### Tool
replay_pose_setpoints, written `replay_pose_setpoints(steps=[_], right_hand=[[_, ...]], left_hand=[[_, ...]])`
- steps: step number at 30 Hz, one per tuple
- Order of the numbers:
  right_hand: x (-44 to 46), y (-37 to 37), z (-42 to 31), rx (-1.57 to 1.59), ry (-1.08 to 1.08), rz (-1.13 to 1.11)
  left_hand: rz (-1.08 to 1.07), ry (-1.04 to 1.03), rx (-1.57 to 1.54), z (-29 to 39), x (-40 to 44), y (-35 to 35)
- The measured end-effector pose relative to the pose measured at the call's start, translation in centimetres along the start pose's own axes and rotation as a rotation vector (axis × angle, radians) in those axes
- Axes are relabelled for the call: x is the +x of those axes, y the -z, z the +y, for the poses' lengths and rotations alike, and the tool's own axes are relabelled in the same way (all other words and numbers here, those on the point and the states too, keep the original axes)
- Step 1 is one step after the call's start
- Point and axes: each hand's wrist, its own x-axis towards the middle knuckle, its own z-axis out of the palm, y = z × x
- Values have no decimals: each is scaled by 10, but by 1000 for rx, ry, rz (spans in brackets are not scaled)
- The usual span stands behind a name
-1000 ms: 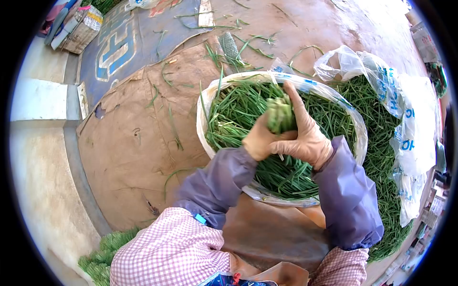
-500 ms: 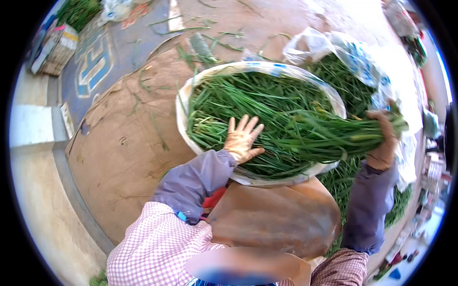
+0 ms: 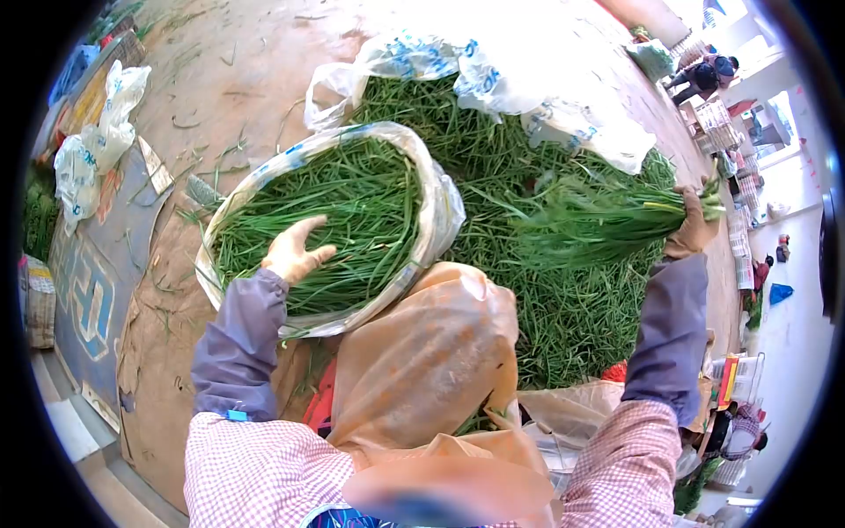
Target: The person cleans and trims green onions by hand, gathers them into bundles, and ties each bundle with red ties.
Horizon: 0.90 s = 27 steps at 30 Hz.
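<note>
My gloved left hand (image 3: 297, 252), fingers apart, is over the lower left part of a round basket (image 3: 437, 211) lined with white plastic. Long green stalks (image 3: 352, 198) fill the basket. Out to the right, my gloved right hand (image 3: 693, 227) is closed round the pale stem end of a green bunch (image 3: 607, 220). The bunch's leaves spread leftward above a large heap of loose greens (image 3: 563, 326), and they look smeared by motion.
Printed plastic sheeting (image 3: 581, 128) lies along the heap's far side. A brown apron (image 3: 422, 352) covers my lap. Plastic bags (image 3: 97, 145) are at the left. Other people (image 3: 709, 75) and stacked boxes (image 3: 717, 123) are at the far right.
My hands went from together at the bunch to wide apart. The bunch moved right, off the basket, and its leaves swung over the heap. The view has turned right.
</note>
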Motion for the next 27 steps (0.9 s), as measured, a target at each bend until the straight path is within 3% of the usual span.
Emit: replay_pose_setpoints(steps=[4, 6, 8, 10, 13, 15, 16, 19, 25, 27], right_hand=[[-24, 0, -68, 361, -95, -12], [-45, -12, -84, 583, -110, -41], [-67, -29, -107, 822, -167, -86], [-92, -35, -133, 1057, -229, -167], [-124, -32, -149, 1262, -325, -161], [-148, -23, -136, 1318, -396, -147], [-162, -15, -121, 1388, -462, -176], [-208, 8, -78, 1445, -682, -124], [-260, 23, -66, 1344, -1131, -92], [-273, 22, -94, 1271, -1067, -113]], left_hand=[[67, -509, -81, 157, -2, 34], [75, -892, -57, 244, -3, 38], [38, -1135, -35, 321, -11, 34], [-84, -1224, 86, 376, -14, 21], [-746, -724, -55, 395, -24, -13], [-1304, -392, -230, 359, -16, -51], [-1450, -260, -338, 339, -20, -72], [-1448, -36, -658, 284, -61, -116], [-1182, 70, -925, 245, -114, -133], [-1111, 90, -927, 251, -123, -135]])
